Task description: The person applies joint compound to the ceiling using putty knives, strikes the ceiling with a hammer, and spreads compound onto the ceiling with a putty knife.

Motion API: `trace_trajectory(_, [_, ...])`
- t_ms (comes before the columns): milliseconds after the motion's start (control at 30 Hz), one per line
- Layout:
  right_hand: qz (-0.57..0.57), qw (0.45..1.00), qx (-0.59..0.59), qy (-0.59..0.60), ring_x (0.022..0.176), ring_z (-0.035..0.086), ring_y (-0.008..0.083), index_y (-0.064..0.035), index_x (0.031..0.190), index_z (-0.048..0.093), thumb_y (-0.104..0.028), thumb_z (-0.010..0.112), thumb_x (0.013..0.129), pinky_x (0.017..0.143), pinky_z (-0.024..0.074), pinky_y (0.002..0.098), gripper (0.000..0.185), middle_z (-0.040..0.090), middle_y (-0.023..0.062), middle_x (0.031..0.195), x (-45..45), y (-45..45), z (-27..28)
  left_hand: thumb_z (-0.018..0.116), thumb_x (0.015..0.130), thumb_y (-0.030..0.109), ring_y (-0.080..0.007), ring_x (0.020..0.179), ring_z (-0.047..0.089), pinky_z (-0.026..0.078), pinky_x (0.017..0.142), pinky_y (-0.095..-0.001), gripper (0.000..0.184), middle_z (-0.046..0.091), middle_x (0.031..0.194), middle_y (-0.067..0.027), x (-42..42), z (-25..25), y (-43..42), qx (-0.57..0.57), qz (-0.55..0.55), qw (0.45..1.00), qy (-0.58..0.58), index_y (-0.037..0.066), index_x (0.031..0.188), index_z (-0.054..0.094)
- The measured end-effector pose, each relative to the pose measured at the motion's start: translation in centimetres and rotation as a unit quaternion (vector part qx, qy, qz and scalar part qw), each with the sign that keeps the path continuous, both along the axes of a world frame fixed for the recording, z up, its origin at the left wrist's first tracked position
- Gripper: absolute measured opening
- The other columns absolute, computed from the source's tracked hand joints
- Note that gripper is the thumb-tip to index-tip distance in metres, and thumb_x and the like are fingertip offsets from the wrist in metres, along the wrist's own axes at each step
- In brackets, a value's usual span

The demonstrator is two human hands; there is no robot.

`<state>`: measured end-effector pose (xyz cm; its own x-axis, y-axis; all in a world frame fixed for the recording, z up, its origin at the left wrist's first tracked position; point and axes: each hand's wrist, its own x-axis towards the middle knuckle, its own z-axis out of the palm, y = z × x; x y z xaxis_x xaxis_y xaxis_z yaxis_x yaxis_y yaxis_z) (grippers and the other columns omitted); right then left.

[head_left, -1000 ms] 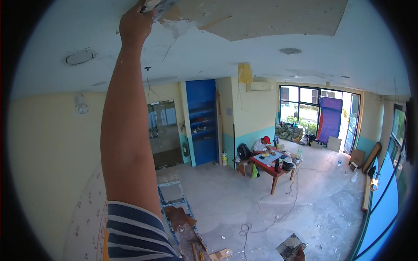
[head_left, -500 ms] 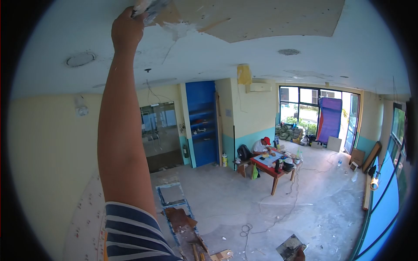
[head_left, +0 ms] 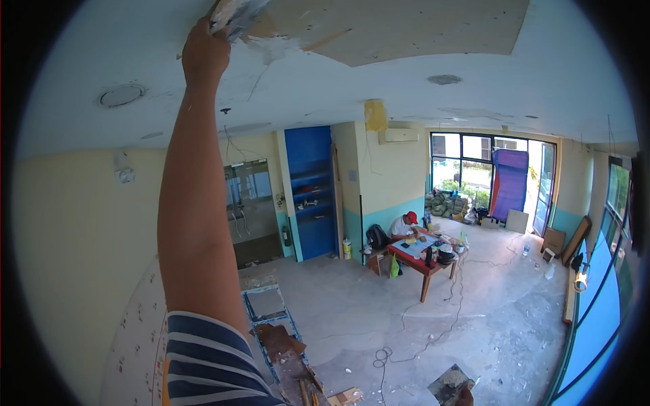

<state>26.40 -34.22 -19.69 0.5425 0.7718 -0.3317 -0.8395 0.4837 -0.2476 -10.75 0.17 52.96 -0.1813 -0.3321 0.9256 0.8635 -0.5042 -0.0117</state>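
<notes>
My left hand (head_left: 207, 49) is raised on an outstretched arm in a striped sleeve, fingers closed around a putty knife (head_left: 237, 15). Its pale, smeared blade is against the ceiling, beside a patch of white compound (head_left: 277, 47) at the edge of a beige board (head_left: 420, 27). At the lower edge, my right hand (head_left: 465, 398) shows only in part. It grips a square, grey-smeared plate (head_left: 448, 383) held out low, above the floor.
Below me are a paint-stained ladder (head_left: 271, 304) and a plank with tools on it. Farther off, a person in a red cap (head_left: 412, 218) sits at a cluttered table (head_left: 425, 269). A cable (head_left: 384, 355) loops across the floor. Windows (head_left: 589, 325) line the right side.
My left hand and the putty knife have shifted slightly right and down in view. The right hand's fingers show more clearly at the plate's edge. The room appears shifted slightly left.
</notes>
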Motion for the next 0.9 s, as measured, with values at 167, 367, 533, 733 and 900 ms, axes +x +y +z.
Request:
trace_trajectory(167, [0.020,0.994,0.109,0.010,0.094,0.062,0.0257,-0.0043,0.114,0.055,-0.028,0.043,0.101,0.082,0.0532,0.0375,0.030,0.064,0.0133,0.103,1.8,-0.4,-3.5,0.061,0.086,0.034,-0.0407,0.098,0.061,0.047,0.085,-0.0448,0.040,0.065,0.105,-0.0213,0.0,0.3,-0.1,0.028,0.008,0.999,0.037,0.004,0.114,0.057])
trace_trajectory(367, [0.022,0.999,0.036,-0.029,0.092,0.063,0.0241,-0.0047,0.114,0.055,-0.028,0.044,0.100,0.077,0.0545,0.0347,0.029,0.063,0.0127,0.104,1.1,0.3,-2.2,0.062,0.085,0.028,-0.0445,0.102,0.059,0.045,0.089,-0.0465,0.048,0.062,0.107,-0.0275,1.3,0.8,0.7,-0.072,-0.103,0.992,-0.007,-0.002,0.120,0.048])
trace_trajectory(533, [0.004,1.000,-0.022,0.004,0.089,0.063,0.0233,-0.0045,0.113,0.054,-0.028,0.043,0.101,0.072,0.0552,0.0336,0.029,0.063,0.0121,0.102,-0.7,0.5,1.3,0.066,0.084,0.029,-0.0422,0.092,0.063,0.049,0.083,-0.0444,0.055,0.063,0.101,-0.0296,4.3,-1.6,3.2,-0.140,-0.283,0.947,-0.054,-0.010,0.116,0.045])
trace_trajectory(733, [0.024,0.999,0.015,-0.034,0.084,0.062,0.0213,-0.0043,0.109,0.055,-0.030,0.044,0.101,0.071,0.0545,0.0323,0.029,0.062,0.0104,0.098,0.8,-0.6,-1.0,0.064,0.090,0.027,-0.0312,0.099,0.063,0.050,0.087,-0.0403,0.059,0.062,0.114,-0.0157,11.6,-3.6,12.9,-0.067,-0.701,0.709,0.034,-0.004,0.133,0.039])
trace_trajectory(900, [-0.026,0.999,0.030,-0.015,0.085,0.062,0.0226,-0.0030,0.113,0.054,-0.031,0.044,0.101,0.075,0.0542,0.0321,0.032,0.063,0.0102,0.098,0.1,-2.1,1.0,0.058,0.095,0.021,-0.0282,0.097,0.061,0.052,0.081,-0.0459,0.043,0.059,0.114,-0.0115,18.2,-2.7,4.5,-0.051,-0.905,0.412,-0.092,0.001,0.130,0.043])
